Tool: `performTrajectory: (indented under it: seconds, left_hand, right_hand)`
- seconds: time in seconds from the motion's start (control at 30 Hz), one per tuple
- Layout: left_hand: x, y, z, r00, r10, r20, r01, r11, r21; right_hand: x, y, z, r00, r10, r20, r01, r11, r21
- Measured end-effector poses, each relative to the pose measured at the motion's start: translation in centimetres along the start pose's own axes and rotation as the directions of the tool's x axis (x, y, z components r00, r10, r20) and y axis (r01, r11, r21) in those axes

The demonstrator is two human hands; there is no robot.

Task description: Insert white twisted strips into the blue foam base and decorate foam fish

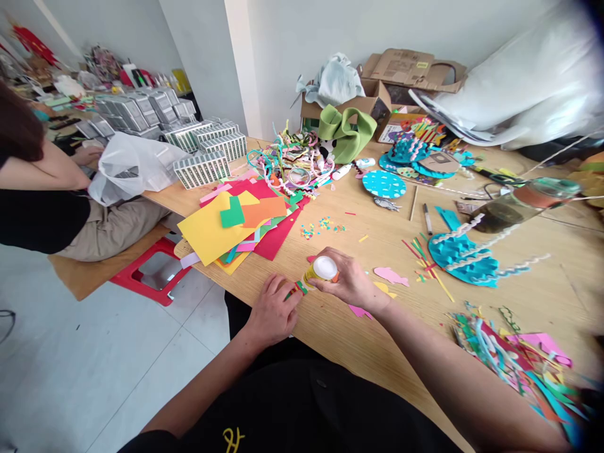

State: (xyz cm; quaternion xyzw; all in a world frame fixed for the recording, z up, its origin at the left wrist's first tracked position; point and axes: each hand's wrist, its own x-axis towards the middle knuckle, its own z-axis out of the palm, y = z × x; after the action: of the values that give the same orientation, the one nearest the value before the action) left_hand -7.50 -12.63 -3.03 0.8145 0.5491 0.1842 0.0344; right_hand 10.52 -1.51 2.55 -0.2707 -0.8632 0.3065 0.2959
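Note:
In my right hand (346, 280) is a glue bottle (324, 268) with a yellow side, tipped so its round white end faces me. My left hand (275, 308) presses a small green-and-red striped paper piece (297, 289) near the table's front edge, its fingers bent over it. The bottle's lower end is close to this piece; whether they touch, I cannot tell. Just right of my right hand lie a pink paper fish (391, 275) and a yellow paper scrap (385, 289). Beyond both hands are scattered tiny paper bits (325, 224).
Coloured paper sheets (202, 226) lie to the left. A blue paper jellyfish (462, 258), thin paper strips (427, 258) and a glass jar (514, 204) are at the right. Another person (42, 189) sits far left by a plastic bag (134, 160). Cardboard boxes (377, 94) stand behind.

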Motion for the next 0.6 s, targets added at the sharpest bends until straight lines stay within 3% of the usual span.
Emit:
performTrajectory:
  seconds: [0.6]
  left_hand:
    - [0.02,-0.16,0.05,1.000,0.011,-0.029,-0.012,0.999,-0.039]
  right_hand:
    - [0.38,0.23,0.51,1.000,-0.012,-0.007,0.012,1.000,0.006]
